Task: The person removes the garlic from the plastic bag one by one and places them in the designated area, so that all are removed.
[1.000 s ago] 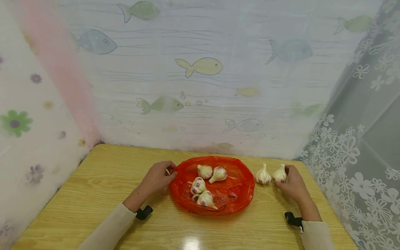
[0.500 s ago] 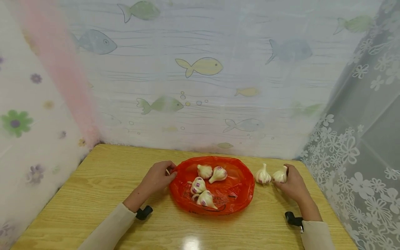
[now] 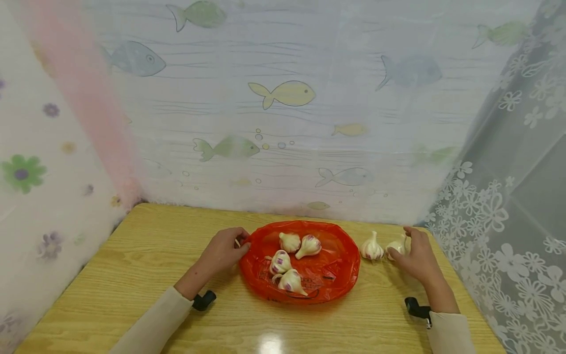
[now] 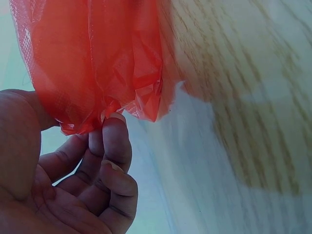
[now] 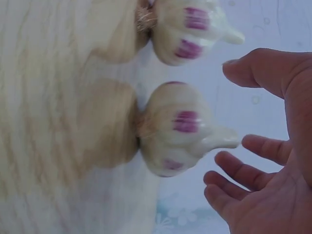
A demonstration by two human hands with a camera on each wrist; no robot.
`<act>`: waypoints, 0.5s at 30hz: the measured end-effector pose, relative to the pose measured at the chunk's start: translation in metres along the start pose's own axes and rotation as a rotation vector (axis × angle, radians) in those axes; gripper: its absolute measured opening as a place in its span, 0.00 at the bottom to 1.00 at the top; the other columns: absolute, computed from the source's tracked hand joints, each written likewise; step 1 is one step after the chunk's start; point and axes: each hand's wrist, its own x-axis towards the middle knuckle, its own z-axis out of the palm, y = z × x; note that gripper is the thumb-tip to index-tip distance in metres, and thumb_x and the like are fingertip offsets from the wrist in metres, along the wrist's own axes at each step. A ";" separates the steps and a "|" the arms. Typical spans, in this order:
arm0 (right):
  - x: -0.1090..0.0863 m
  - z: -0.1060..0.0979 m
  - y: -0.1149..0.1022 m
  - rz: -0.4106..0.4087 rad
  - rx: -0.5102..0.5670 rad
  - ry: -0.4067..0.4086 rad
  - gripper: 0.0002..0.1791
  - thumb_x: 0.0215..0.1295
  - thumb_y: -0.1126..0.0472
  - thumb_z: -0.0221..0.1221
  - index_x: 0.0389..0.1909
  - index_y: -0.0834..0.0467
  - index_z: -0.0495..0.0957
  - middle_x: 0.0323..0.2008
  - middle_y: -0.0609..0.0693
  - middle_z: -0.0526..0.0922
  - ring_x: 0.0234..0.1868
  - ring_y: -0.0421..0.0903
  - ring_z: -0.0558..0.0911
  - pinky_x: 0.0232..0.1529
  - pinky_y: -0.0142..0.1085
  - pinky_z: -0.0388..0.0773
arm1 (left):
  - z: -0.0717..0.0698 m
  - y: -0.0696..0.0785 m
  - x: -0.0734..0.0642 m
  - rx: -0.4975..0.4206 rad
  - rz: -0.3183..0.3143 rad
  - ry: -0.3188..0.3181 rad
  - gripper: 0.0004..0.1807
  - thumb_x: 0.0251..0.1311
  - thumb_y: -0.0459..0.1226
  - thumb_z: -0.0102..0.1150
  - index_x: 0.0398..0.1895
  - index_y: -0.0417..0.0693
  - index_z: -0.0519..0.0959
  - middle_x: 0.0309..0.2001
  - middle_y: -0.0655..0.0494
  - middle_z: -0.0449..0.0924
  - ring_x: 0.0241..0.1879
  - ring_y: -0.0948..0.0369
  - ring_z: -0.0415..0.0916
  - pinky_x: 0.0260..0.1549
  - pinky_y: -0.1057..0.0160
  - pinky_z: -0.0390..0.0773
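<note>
My left hand (image 3: 224,250) pinches the left edge of a red plastic bag (image 3: 336,246), seen close up in the left wrist view as crumpled red film (image 4: 97,53) between thumb and fingers. Several garlic bulbs (image 3: 309,247) lie inside the spread bag. Two more stand upright on the table to its right: one garlic bulb (image 3: 372,250) next to the bag, another garlic bulb (image 3: 396,247) by my right hand (image 3: 420,258). In the right wrist view the fingers of that hand are spread around the stem of the nearer garlic bulb (image 5: 180,129), holding nothing.
The wooden table (image 3: 177,231) carries everything. A wall sheet (image 3: 283,162) with printed fish stands behind its far edge, and a lace curtain (image 3: 499,246) hangs at the right. Black wrist cameras sit below both hands.
My right hand has loosened from the rightmost garlic bulb, its fingers spreading and drawing slightly up and right. That bulb stays in place. The left hand and the bag have not moved.
</note>
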 end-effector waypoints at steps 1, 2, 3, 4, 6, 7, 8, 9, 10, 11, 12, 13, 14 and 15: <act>0.000 0.000 -0.002 -0.013 -0.003 0.017 0.44 0.70 0.60 0.67 0.74 0.80 0.55 0.65 0.81 0.61 0.64 0.77 0.65 0.60 0.73 0.66 | 0.000 0.000 0.000 0.000 0.000 0.001 0.05 0.69 0.35 0.67 0.44 0.47 0.85 0.37 0.59 0.83 0.32 0.62 0.76 0.33 0.63 0.81; -0.001 -0.001 -0.003 -0.026 -0.006 0.034 0.43 0.70 0.60 0.67 0.74 0.79 0.56 0.65 0.80 0.62 0.64 0.77 0.65 0.59 0.73 0.66 | 0.000 0.000 0.000 0.000 -0.001 0.000 0.05 0.69 0.35 0.67 0.45 0.47 0.85 0.37 0.59 0.84 0.32 0.62 0.76 0.33 0.63 0.81; 0.000 -0.001 -0.005 -0.041 -0.010 0.050 0.42 0.70 0.61 0.67 0.73 0.79 0.57 0.64 0.80 0.62 0.63 0.77 0.65 0.58 0.73 0.66 | 0.000 0.001 0.000 0.000 -0.001 0.001 0.05 0.69 0.35 0.67 0.45 0.47 0.85 0.37 0.59 0.84 0.32 0.62 0.76 0.33 0.63 0.81; -0.001 -0.002 -0.008 -0.055 -0.011 0.066 0.42 0.69 0.62 0.67 0.73 0.78 0.58 0.64 0.79 0.62 0.63 0.77 0.65 0.58 0.73 0.66 | 0.000 0.001 0.000 0.000 -0.001 0.000 0.05 0.69 0.35 0.67 0.45 0.47 0.85 0.37 0.59 0.84 0.32 0.62 0.76 0.33 0.64 0.81; 0.000 -0.003 -0.012 -0.089 -0.015 0.102 0.40 0.69 0.63 0.68 0.72 0.78 0.60 0.63 0.79 0.64 0.63 0.77 0.65 0.57 0.73 0.66 | 0.000 0.001 0.000 -0.002 -0.001 -0.001 0.05 0.69 0.35 0.67 0.45 0.47 0.85 0.37 0.59 0.84 0.32 0.62 0.76 0.32 0.64 0.81; 0.000 -0.004 -0.015 -0.106 -0.014 0.118 0.40 0.68 0.63 0.68 0.72 0.78 0.61 0.63 0.79 0.64 0.63 0.77 0.65 0.57 0.73 0.65 | 0.000 0.001 0.000 -0.003 -0.001 -0.001 0.05 0.69 0.35 0.67 0.45 0.47 0.85 0.37 0.59 0.84 0.32 0.62 0.76 0.32 0.64 0.81; 0.000 -0.004 -0.018 -0.121 -0.015 0.131 0.39 0.68 0.64 0.68 0.72 0.78 0.61 0.63 0.78 0.65 0.63 0.77 0.65 0.57 0.73 0.65 | 0.000 0.001 0.000 -0.004 -0.001 -0.002 0.05 0.69 0.35 0.67 0.45 0.47 0.85 0.37 0.59 0.84 0.32 0.62 0.76 0.32 0.64 0.81; 0.000 -0.005 -0.021 -0.137 -0.016 0.143 0.39 0.68 0.65 0.68 0.71 0.78 0.62 0.63 0.78 0.65 0.63 0.77 0.64 0.57 0.73 0.65 | 0.000 0.001 0.000 -0.005 -0.001 -0.002 0.05 0.69 0.35 0.67 0.45 0.47 0.85 0.37 0.59 0.84 0.32 0.62 0.76 0.32 0.64 0.81; 0.000 -0.005 -0.024 -0.152 -0.015 0.153 0.38 0.67 0.65 0.69 0.71 0.77 0.63 0.63 0.78 0.66 0.64 0.77 0.64 0.57 0.73 0.64 | 0.000 0.001 0.000 -0.007 -0.002 -0.002 0.05 0.69 0.35 0.67 0.45 0.47 0.85 0.36 0.59 0.84 0.32 0.62 0.76 0.32 0.63 0.81; 0.000 -0.006 -0.027 -0.164 -0.013 0.161 0.38 0.67 0.66 0.69 0.71 0.77 0.63 0.63 0.78 0.66 0.65 0.77 0.64 0.58 0.73 0.64 | 0.000 0.001 0.000 -0.008 -0.002 -0.002 0.05 0.69 0.35 0.67 0.45 0.47 0.85 0.36 0.59 0.84 0.32 0.62 0.76 0.32 0.63 0.81; 0.000 -0.006 -0.031 -0.176 -0.012 0.167 0.38 0.67 0.66 0.69 0.71 0.77 0.64 0.63 0.77 0.66 0.65 0.77 0.63 0.58 0.73 0.63 | 0.000 0.001 -0.001 -0.010 -0.002 -0.001 0.05 0.69 0.35 0.67 0.45 0.47 0.85 0.36 0.59 0.84 0.32 0.62 0.76 0.32 0.63 0.81; 0.000 -0.007 -0.035 -0.189 -0.010 0.172 0.37 0.67 0.67 0.69 0.71 0.77 0.64 0.63 0.77 0.67 0.65 0.77 0.63 0.59 0.72 0.63 | 0.000 0.001 -0.001 -0.010 -0.003 -0.002 0.05 0.69 0.35 0.67 0.45 0.47 0.85 0.36 0.59 0.84 0.32 0.62 0.76 0.32 0.63 0.81; 0.000 -0.007 -0.038 -0.200 -0.007 0.176 0.37 0.66 0.67 0.69 0.70 0.76 0.65 0.63 0.76 0.67 0.66 0.77 0.63 0.59 0.72 0.63 | 0.000 0.001 -0.001 -0.010 -0.004 -0.002 0.05 0.69 0.35 0.67 0.45 0.47 0.85 0.36 0.59 0.84 0.32 0.62 0.76 0.32 0.63 0.81; 0.000 -0.006 -0.042 -0.214 -0.004 0.180 0.36 0.66 0.67 0.69 0.70 0.76 0.66 0.63 0.76 0.68 0.66 0.76 0.63 0.59 0.72 0.63 | 0.000 0.001 -0.001 -0.011 -0.004 -0.002 0.05 0.69 0.35 0.67 0.45 0.47 0.85 0.36 0.59 0.84 0.32 0.62 0.76 0.32 0.63 0.81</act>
